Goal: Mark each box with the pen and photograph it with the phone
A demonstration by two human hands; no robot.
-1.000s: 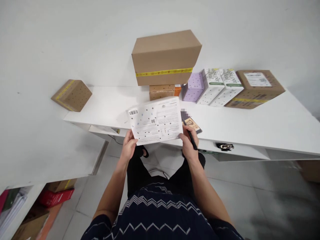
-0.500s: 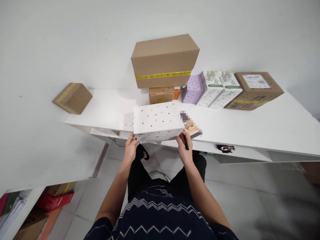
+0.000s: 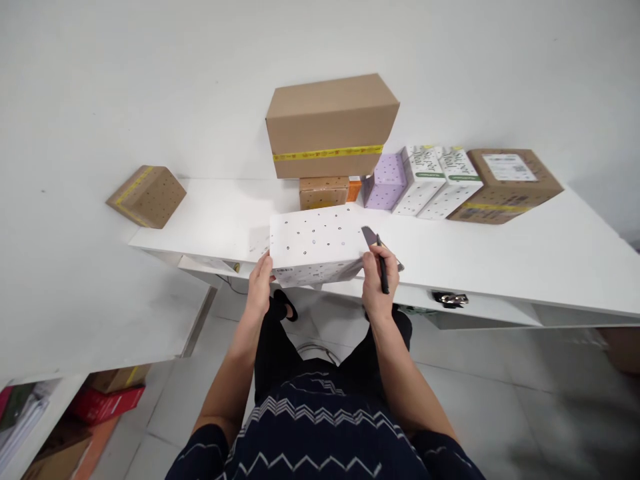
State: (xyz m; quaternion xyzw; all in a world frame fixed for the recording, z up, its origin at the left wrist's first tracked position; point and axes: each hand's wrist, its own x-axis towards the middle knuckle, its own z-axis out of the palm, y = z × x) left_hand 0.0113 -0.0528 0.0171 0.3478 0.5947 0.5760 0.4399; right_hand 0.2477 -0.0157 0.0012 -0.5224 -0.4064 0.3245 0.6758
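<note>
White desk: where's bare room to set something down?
Left: between the dotted carton and the held white box. Right: white desk from the labelled carton to the front edge. Crowded: along the back, large carton through purple box to labelled carton.

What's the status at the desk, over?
Left grip: holding white dotted box by its left end. Right grip: holding black pen, at box's right end. Flat dark item on desk, partly hidden by right grip.
</note>
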